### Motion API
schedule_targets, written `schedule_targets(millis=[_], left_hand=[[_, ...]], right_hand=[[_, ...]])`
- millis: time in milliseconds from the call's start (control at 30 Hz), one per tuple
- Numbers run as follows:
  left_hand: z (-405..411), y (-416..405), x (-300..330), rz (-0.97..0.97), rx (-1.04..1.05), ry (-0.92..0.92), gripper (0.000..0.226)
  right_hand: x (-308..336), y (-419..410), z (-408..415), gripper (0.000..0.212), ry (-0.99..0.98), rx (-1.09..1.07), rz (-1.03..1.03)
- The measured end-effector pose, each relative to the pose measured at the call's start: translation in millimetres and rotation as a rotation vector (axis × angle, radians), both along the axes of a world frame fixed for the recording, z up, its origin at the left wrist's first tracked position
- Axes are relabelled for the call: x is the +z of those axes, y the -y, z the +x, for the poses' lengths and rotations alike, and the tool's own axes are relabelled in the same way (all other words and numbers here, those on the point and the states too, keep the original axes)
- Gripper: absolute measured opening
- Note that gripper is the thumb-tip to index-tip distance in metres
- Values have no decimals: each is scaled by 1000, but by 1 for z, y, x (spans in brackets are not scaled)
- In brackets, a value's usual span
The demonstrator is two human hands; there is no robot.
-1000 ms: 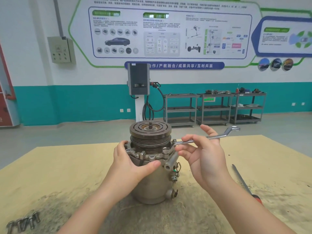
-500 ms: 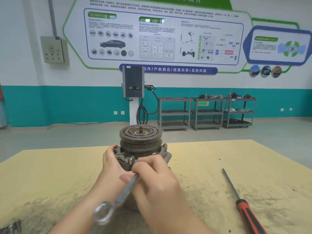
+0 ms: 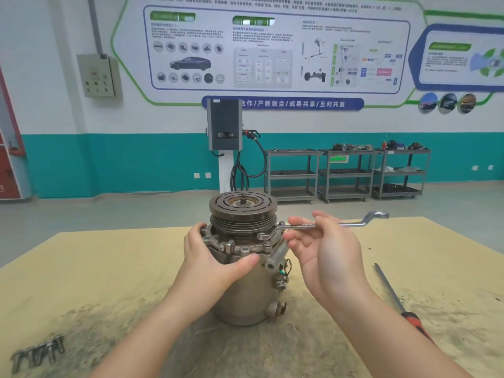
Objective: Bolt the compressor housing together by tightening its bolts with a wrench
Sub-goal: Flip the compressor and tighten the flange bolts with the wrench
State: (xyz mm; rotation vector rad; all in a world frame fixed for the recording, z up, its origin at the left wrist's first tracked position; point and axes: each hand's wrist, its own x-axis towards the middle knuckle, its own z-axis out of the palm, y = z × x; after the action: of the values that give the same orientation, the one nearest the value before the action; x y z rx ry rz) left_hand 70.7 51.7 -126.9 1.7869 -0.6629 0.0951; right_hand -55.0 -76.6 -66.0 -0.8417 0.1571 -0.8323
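Observation:
The grey metal compressor housing (image 3: 245,296) stands upright at the middle of the table, its grooved pulley (image 3: 242,211) on top. My left hand (image 3: 215,263) grips the housing's upper flange from the left, thumb across the front. A silver ring wrench (image 3: 351,223) lies level, pointing right, with its near ring end on a flange bolt (image 3: 263,236) at the housing's right side. My right hand (image 3: 324,249) pinches the wrench shaft between thumb and fingers, palm turned towards me.
A screwdriver (image 3: 395,298) with a red and black handle lies on the yellow tabletop (image 3: 109,268) at the right. A few loose metal bolts (image 3: 38,353) lie at the front left corner. Carts and a wall charger stand far behind.
Half a second ago the wrench was swung round to the front left under my right hand; now it is back pointing right, its ring end on the right-side bolt.

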Motion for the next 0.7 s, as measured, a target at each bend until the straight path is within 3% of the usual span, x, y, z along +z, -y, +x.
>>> schedule_targets(millis=[100, 233, 467, 600, 700], left_hand=[[0, 0, 0, 5, 6, 9, 139], [1, 0, 0, 8, 7, 6, 139], [0, -1, 1, 27, 0, 8, 138], [2, -1, 0, 36, 7, 7, 140], [5, -1, -3, 28, 16, 7, 142]], right_hand=[[-3, 7, 5, 13, 5, 123, 95], [-3, 20, 5, 11, 4, 231, 66], [-3, 29, 4, 22, 19, 169, -111], [-26, 6, 9, 23, 191, -189, -382], [-44, -11, 7, 28, 311, -448, -912]])
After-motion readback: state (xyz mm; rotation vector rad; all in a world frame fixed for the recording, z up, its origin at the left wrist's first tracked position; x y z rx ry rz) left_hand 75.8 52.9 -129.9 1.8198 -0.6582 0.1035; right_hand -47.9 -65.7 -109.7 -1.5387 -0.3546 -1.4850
